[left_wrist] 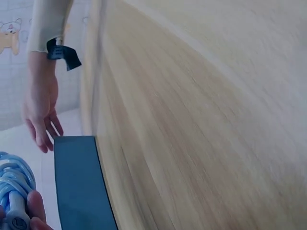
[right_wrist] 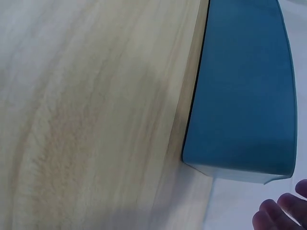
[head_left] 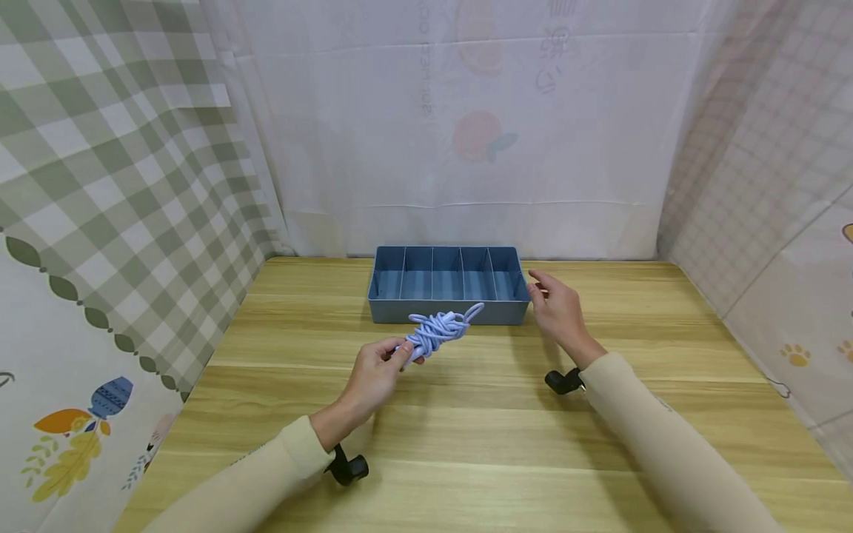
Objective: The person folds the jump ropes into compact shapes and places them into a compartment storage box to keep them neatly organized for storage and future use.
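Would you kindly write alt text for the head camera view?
The left hand pinches a coiled light-blue cable bundle above a wooden table, before a blue plastic divided tray. The open right hand hovers beside the tray's right end.

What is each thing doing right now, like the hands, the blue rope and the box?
Left hand: pinches one end of the rope, lifted off the table.
Right hand: open, empty, beside the box's right end.
Rope: coiled in a bundle, held up in front of the box.
Box: upright on the table, lidless, compartments empty.
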Motion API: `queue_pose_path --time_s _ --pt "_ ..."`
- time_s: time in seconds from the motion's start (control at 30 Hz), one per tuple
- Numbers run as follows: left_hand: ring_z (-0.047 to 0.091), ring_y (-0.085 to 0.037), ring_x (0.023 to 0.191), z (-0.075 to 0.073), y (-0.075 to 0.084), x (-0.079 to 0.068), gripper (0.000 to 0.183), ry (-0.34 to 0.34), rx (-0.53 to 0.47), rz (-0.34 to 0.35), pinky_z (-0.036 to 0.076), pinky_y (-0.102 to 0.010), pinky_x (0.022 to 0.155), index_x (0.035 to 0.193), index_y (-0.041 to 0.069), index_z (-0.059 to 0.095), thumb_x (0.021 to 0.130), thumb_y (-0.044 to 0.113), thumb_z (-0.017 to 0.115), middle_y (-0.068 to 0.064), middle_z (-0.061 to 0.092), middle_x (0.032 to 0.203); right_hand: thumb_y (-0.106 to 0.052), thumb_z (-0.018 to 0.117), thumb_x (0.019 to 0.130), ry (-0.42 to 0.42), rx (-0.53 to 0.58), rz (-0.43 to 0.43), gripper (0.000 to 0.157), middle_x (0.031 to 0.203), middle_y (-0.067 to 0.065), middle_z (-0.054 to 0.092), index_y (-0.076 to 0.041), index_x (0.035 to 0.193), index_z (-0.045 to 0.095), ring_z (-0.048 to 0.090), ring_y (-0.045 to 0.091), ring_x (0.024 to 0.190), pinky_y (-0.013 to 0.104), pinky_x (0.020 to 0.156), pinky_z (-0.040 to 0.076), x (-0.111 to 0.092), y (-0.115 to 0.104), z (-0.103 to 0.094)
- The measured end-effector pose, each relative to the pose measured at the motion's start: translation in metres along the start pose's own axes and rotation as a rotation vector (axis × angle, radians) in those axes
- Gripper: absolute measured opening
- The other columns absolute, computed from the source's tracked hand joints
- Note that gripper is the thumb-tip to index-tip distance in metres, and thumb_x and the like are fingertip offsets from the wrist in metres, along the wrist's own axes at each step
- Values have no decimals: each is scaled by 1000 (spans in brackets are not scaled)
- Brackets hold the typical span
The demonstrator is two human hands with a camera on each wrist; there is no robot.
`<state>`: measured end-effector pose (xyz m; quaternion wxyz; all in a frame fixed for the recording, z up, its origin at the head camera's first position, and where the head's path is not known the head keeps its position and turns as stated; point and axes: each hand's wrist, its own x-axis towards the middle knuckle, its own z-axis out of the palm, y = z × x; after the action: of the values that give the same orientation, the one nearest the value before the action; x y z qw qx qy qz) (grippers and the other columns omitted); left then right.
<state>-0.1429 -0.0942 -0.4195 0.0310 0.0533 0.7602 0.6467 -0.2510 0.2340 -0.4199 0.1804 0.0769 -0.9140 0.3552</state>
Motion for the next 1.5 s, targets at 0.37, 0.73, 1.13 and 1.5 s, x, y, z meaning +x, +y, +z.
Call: queue_pose_path --time_s 0.37,0.73,1.13,1.5 --pt "54 -15 83 2 5 1 30 54 -119 -143 46 -30 74 116 -3 73 106 22 60 -12 74 100 -12 56 107 -21 -38 16 38 120 24 70 1 142 57 68 41 105 54 85 53 6 2 4" --pt "55 -18 80 1 5 6 33 105 -143 -236 44 -28 69 126 -1 71 105 23 62 -6 69 102 -7 58 105 -25 -29 31 37 124 25 68 4 140 59 68 40 108 54 89 54 9 3 10" --pt "60 -14 71 2 12 15 30 163 -140 -228 53 -32 72 118 -3 74 103 20 65 -10 68 95 -9 55 106 -37 -25 63 34 132 23 62 2 138 61 65 38 117 49 83 54 10 5 14" --pt "66 -20 70 4 26 31 31 225 -103 -232 56 -31 71 108 -4 76 102 26 66 -10 67 86 -6 53 106 -47 -31 66 35 134 23 61 4 139 59 66 35 113 43 77 53 11 4 18"
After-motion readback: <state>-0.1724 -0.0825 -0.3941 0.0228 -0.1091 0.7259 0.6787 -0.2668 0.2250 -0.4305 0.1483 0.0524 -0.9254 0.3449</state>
